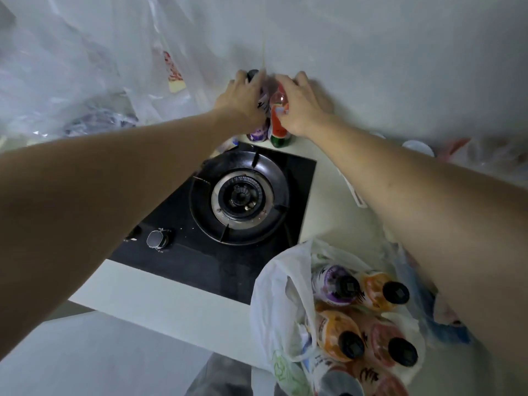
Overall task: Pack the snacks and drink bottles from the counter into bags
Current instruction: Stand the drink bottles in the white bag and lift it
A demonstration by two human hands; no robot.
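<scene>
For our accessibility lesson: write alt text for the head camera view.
Both hands reach past a gas burner: the left hand grips a purple bottle, the right hand a red bottle. Nearer, a white bag holds more bottles.

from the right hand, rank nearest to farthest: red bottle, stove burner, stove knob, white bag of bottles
1. red bottle: gripped by the right hand, against the back wall.
2. stove burner: nearer the camera, centre.
3. stove knob: front left of the stove.
4. white bag of bottles: bottom right, at the counter's front edge. Knob and bag are close to call.
</scene>
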